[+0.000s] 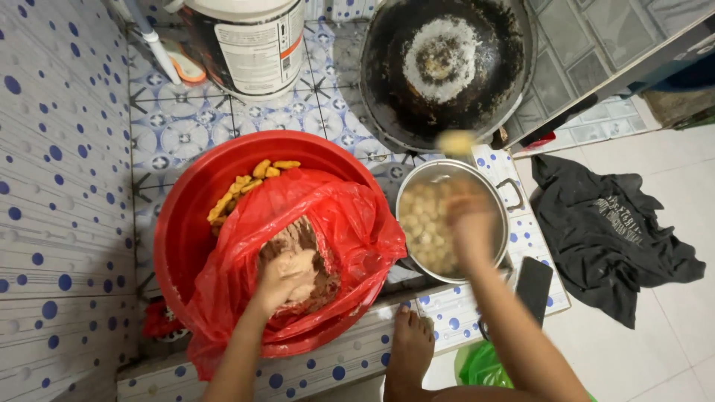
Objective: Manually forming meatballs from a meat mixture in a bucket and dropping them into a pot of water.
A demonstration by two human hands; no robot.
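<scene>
Two hands at work, one on each vessel. The left hand is sunk into the pinkish-brown paste inside the red plastic bag, fingers curled round a lump of it, clenched on the mix. That bag lines the big red basin, and beyond the hand, at the far rim, sits a heap of yellow fried pieces.

Over to the right hand: it hangs blurred just above the steel pot, and the smear makes it impossible to tell whether the fingers are closed or spread. Under it the pot holds pale round balls, packed close together.

Here is the relation that counts: the pot lies directly to the right of the left hand, just past the bag's edge, with basin and pot nearly touching. So the paste is under the left hand, the balls under the right.

Past the right hand, a pale yellowish blob shows blurred at the near rim of the blackened wok. A dark cloth lies well off to the right on the floor.
</scene>
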